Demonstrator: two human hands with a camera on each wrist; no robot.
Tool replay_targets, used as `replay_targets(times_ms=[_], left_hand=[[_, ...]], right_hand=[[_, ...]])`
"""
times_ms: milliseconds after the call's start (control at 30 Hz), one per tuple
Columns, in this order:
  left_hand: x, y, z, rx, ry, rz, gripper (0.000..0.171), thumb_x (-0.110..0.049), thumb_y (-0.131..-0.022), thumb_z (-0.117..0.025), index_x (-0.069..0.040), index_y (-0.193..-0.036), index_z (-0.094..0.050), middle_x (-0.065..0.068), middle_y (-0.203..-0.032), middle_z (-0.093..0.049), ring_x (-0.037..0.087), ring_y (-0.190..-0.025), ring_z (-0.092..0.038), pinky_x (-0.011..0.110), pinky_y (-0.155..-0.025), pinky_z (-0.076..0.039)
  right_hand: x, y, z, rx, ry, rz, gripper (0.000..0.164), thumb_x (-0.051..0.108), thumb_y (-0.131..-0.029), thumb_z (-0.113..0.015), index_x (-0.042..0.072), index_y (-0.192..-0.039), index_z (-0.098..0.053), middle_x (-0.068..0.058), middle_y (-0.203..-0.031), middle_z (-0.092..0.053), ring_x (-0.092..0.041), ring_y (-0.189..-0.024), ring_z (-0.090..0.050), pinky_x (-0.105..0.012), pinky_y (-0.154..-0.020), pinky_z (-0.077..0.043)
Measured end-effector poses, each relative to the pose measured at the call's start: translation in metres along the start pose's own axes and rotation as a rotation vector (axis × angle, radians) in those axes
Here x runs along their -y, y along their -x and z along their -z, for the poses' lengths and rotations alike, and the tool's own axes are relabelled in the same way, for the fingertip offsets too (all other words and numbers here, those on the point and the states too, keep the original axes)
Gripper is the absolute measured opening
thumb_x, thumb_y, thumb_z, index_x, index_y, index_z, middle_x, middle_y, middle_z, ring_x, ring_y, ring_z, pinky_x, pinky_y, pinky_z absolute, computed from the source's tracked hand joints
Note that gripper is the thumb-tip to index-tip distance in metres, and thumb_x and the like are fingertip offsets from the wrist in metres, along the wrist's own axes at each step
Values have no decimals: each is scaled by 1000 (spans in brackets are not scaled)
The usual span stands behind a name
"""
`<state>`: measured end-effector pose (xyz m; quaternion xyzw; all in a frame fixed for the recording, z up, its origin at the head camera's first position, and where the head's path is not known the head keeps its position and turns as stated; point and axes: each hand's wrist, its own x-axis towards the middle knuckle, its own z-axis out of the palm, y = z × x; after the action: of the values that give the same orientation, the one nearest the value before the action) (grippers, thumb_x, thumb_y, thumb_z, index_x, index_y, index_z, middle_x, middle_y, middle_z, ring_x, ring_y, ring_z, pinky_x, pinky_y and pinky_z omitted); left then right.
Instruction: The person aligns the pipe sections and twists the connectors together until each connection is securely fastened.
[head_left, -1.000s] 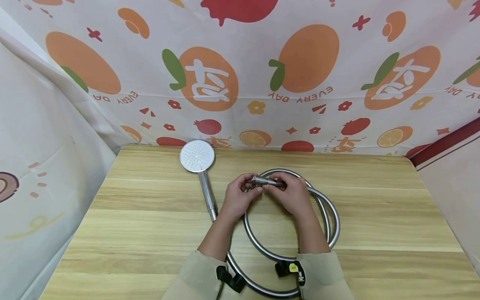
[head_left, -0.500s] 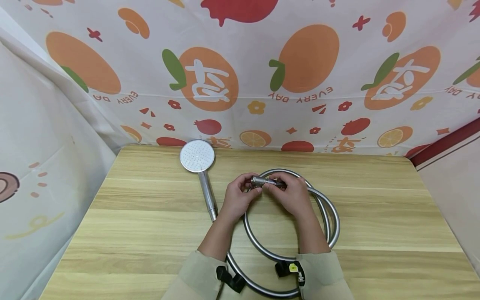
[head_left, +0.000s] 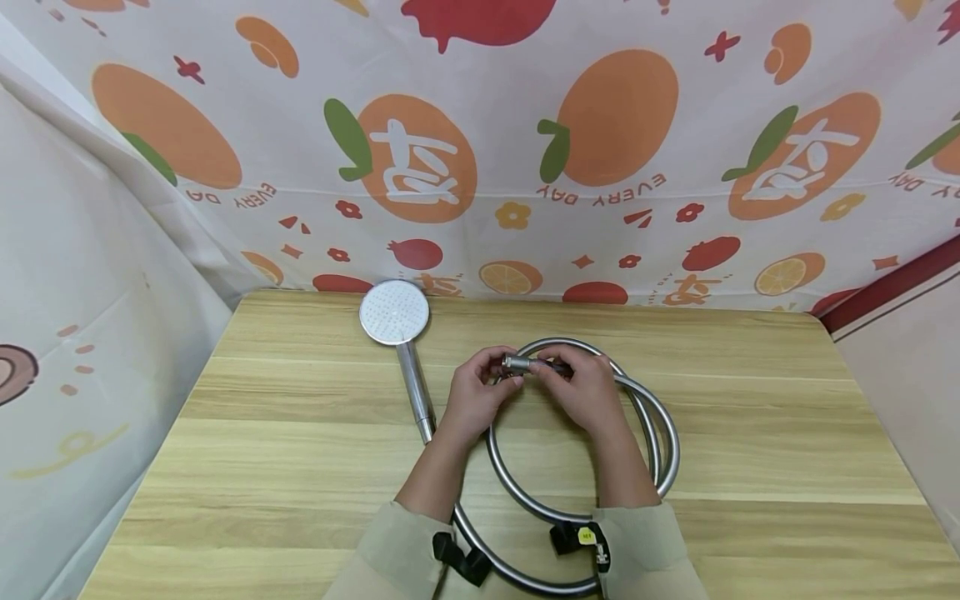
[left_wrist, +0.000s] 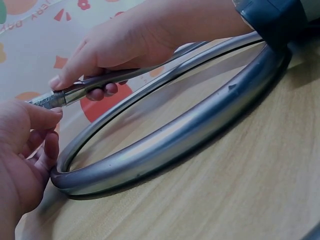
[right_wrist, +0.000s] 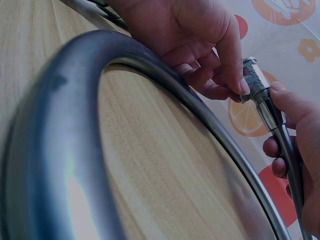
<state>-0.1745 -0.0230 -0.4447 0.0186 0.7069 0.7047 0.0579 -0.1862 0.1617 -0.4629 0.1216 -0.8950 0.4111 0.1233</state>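
Observation:
A metal shower hose (head_left: 670, 433) lies in loops on the wooden table, one end lifted between the two hands. My left hand (head_left: 476, 392) pinches the tip of the silver hose connector (left_wrist: 49, 100) between thumb and fingers. The right hand (head_left: 587, 390) grips the hose just behind it, its thumb pressing on the connector's collar. Seen in the right wrist view, the connector's end (right_wrist: 256, 77) has a crinkled, shiny surface. To the left lies a handheld shower head (head_left: 394, 312), its round white spray face up and its chrome handle (head_left: 414, 387) pointing toward the left forearm.
The wooden table (head_left: 787, 417) backs onto a white curtain (head_left: 510, 125) printed with fruit. Another white cloth (head_left: 90, 292) hangs at the left side. Hose loops pass beneath both forearms, and black camera mounts (head_left: 461, 558) sit on the cuffs.
The right thumb has shifted slightly up over the connector. Both hands otherwise stay in place, and the shower head and hose loops lie as before.

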Motion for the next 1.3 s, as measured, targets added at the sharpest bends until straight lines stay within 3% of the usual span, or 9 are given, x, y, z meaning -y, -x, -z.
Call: replay_targets(times_ms=[433, 767, 1067, 1300], left_hand=[[2, -1, 0, -2, 3, 4, 37, 9, -79, -74, 5, -115, -65, 8, -96, -68, 19, -90, -59, 34, -86, -48], [-1, 1, 0, 17, 25, 13, 39, 9, -81, -73, 8, -118, -62, 9, -93, -70, 12, -84, -62, 18, -69, -51], [5, -1, 0, 5, 62, 33, 38, 3, -82, -75, 6, -119, -64, 7, -94, -69, 12, -80, -63, 18, -66, -51], [0, 1, 1, -3, 75, 49, 39, 3, -82, -76, 7, -118, -64, 4, -90, -67, 14, -79, -63, 17, -65, -51]], right_hand=[[0, 1, 0, -17, 10, -7, 19, 38, -93, -67, 21, -98, -74, 9, -72, -66, -11, -62, -54, -37, -83, -35], [-1, 1, 0, -11, -33, -30, 22, 39, -88, -73, 19, -97, -74, 10, -71, -66, -10, -62, -55, -36, -83, -36], [-1, 2, 1, 23, -79, -69, 32, 44, -80, -80, 19, -100, -74, 10, -78, -69, -10, -67, -58, -32, -74, -43], [-1, 2, 1, 32, -105, -87, 30, 43, -79, -81, 22, -99, -73, 9, -83, -70, -10, -70, -60, -28, -63, -49]])
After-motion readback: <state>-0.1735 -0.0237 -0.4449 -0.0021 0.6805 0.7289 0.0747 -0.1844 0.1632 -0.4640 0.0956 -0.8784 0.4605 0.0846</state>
